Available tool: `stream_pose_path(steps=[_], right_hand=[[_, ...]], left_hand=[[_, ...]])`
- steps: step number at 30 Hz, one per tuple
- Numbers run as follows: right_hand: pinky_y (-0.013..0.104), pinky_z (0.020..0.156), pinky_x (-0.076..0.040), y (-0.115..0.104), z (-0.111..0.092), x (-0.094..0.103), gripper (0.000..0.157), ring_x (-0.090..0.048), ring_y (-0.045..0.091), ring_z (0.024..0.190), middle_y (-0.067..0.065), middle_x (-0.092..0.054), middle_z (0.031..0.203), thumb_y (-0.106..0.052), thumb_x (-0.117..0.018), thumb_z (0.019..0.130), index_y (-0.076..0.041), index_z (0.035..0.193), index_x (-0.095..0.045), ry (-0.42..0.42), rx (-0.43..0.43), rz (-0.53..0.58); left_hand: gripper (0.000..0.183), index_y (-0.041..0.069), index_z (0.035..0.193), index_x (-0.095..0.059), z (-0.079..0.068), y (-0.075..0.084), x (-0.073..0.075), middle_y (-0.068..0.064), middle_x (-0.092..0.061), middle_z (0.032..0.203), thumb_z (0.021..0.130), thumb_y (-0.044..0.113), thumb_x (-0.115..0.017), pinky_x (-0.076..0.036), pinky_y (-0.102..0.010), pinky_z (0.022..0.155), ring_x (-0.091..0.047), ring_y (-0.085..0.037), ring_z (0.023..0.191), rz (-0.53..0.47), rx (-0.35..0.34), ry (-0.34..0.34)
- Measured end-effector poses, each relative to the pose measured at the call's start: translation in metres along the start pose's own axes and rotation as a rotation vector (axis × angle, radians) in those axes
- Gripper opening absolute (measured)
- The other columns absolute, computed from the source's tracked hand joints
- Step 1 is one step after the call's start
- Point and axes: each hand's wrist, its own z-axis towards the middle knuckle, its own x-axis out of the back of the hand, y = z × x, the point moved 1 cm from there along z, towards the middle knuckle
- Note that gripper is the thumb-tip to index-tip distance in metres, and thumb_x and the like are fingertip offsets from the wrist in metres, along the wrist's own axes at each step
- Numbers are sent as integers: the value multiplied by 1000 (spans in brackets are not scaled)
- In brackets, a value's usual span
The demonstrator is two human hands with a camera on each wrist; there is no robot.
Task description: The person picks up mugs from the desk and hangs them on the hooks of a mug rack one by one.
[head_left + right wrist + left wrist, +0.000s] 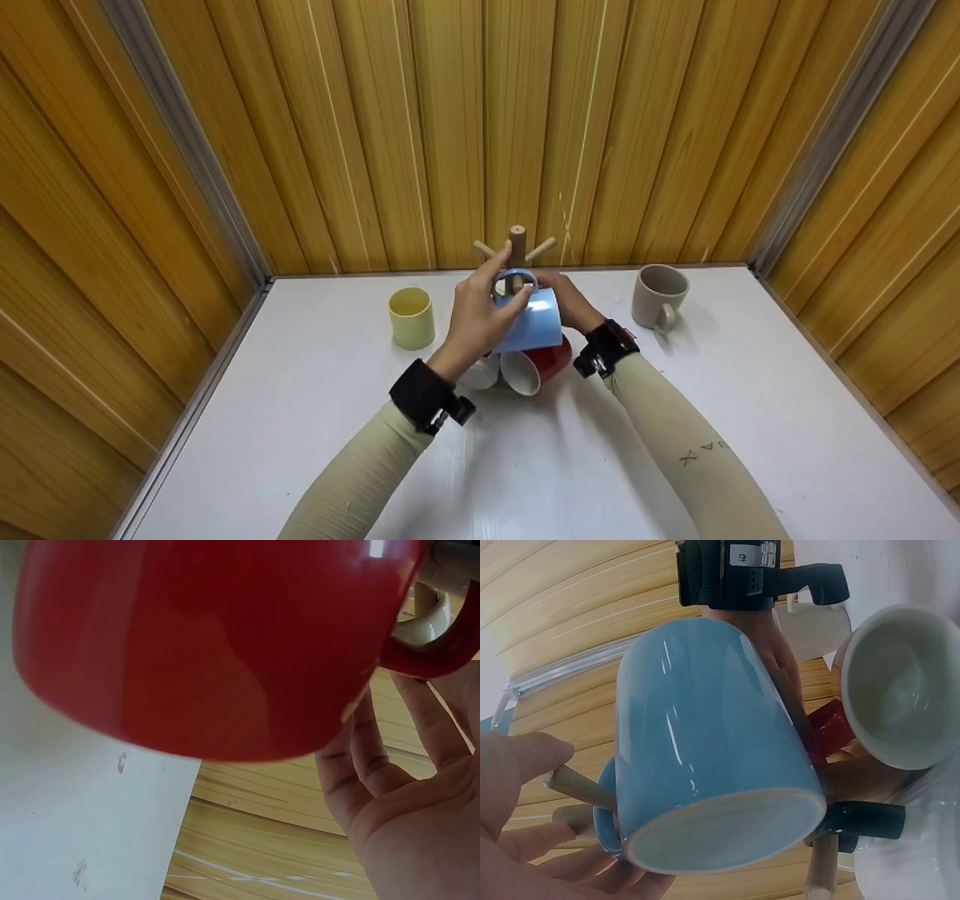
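Note:
A light blue mug (534,322) hangs on its side from a wooden mug tree (517,238), a peg passing through its handle. My left hand (480,309) is at that handle, thumb near the peg's tip, index finger extended up along the post, other fingers loosely spread by the mug's base (727,832). Behind the blue mug is my right hand (571,304), partly hidden in the head view. In the right wrist view its fingers (375,765) lie loosely bent by the handle of a red mug (217,652), which hangs lower on the tree.
A white mug (480,373) sits low beside the red one; a dark green handle (862,820) shows there in the left wrist view. To the left stands a yellow mug (412,322), to the right a beige mug (654,296). Wood-patterned walls (442,135) enclose the white table (315,390).

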Motion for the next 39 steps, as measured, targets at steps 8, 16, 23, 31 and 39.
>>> stream_pose_path(steps=[8, 16, 23, 31, 39], right_hand=[[36, 99, -51, 0, -3, 3, 30, -66, 21, 112, 7, -74, 119, -6, -71, 93, -5, 123, -72, 39, 31, -58], [46, 92, -55, 3, -5, 10, 30, -69, 22, 107, 3, -75, 113, -1, -75, 88, -10, 116, -76, 64, 44, -189], [47, 86, -58, 7, -15, 17, 46, -68, 24, 110, 4, -73, 125, 9, -65, 91, -15, 130, -73, 83, -51, -220], [43, 80, -60, 4, -37, 26, 26, -72, 27, 96, 8, -74, 122, -9, -67, 100, -7, 125, -74, 156, -85, -226], [40, 72, -60, -6, -67, 34, 19, -73, 24, 82, 8, -77, 108, -8, -71, 97, -7, 115, -76, 230, -40, -274]], left_hand=[[65, 0, 147, -53, 3, 1, -2, -16, -59, 143, 88, 12, -78, -51, -38, 104, -60, -28, 129, -31, -1, 1], [64, -1, 146, -54, 7, -3, -3, -16, -60, 143, 86, 9, -75, -53, -38, 102, -62, -28, 125, -38, -42, -18], [61, 3, 146, -56, 12, -14, 7, -13, -74, 113, 87, 6, -72, -57, -41, 92, -69, -28, 104, -83, -64, -70], [52, 4, 141, -61, 14, -23, 17, -15, -69, 130, 91, 10, -74, -56, -52, 92, -69, -33, 113, -108, -51, -77], [42, 6, 132, -67, 14, -32, 23, -14, -70, 128, 92, 16, -78, -55, -53, 93, -69, -33, 113, -129, 36, 1]])
